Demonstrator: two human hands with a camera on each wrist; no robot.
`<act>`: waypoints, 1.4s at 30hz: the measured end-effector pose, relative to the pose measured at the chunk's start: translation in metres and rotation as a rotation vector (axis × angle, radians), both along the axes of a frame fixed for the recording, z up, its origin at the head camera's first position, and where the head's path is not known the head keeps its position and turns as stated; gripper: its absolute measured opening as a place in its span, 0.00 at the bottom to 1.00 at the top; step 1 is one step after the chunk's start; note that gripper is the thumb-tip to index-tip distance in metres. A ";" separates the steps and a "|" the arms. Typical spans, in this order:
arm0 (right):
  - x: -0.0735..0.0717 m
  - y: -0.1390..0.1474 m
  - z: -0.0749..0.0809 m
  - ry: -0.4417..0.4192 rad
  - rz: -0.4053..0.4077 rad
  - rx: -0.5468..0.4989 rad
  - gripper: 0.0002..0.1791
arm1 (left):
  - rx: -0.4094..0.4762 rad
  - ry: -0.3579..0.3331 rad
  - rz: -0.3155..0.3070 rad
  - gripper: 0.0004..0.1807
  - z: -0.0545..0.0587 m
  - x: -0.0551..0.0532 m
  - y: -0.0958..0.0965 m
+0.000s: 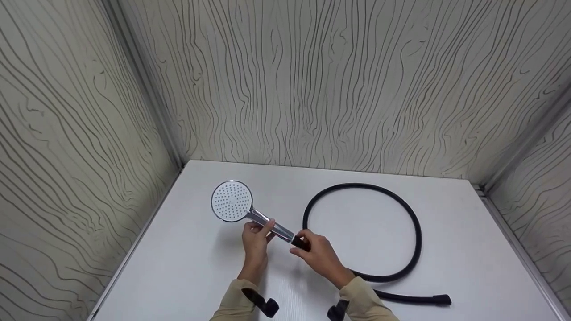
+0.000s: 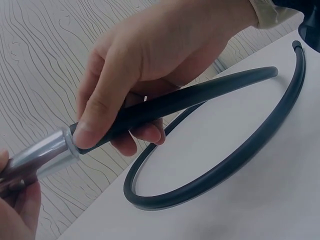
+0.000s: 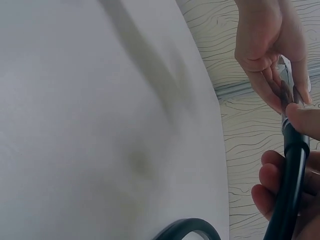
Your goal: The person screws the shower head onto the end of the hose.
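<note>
A chrome hand shower with a round white spray face is held over the white table, its head toward the far left. My left hand grips the chrome handle between thumb and fingers. At the handle's lower end, my right hand pinches the black end of a shower hose. In both wrist views that hose end meets the handle end in line. The right wrist view shows the black collar up against the chrome, partly covered by my right thumb.
The rest of the hose loops on the white table to the right, with its free end near the front right. Wood-grain panels rise behind and at both sides. Dark wrist straps with camera mounts sit on both sleeves.
</note>
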State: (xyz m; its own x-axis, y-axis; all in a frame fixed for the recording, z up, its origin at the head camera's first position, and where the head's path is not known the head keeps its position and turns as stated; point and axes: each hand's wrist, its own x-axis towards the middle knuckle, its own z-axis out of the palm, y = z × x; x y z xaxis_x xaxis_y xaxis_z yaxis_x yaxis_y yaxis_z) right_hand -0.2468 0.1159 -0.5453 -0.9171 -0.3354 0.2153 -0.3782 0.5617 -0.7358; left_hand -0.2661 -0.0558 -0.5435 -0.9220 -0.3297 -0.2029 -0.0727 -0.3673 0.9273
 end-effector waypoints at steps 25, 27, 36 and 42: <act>0.004 -0.003 -0.004 0.195 -0.010 0.164 0.08 | 0.001 -0.016 0.003 0.22 -0.006 0.001 -0.003; 0.003 -0.002 -0.005 0.178 -0.004 0.164 0.09 | -0.003 -0.024 -0.001 0.22 -0.006 0.002 -0.003; 0.005 -0.004 -0.006 0.193 -0.039 0.098 0.12 | 0.006 -0.014 0.009 0.24 -0.005 0.004 -0.003; 0.006 -0.006 -0.008 0.242 -0.086 0.111 0.18 | 0.017 -0.014 0.023 0.25 -0.005 0.002 -0.001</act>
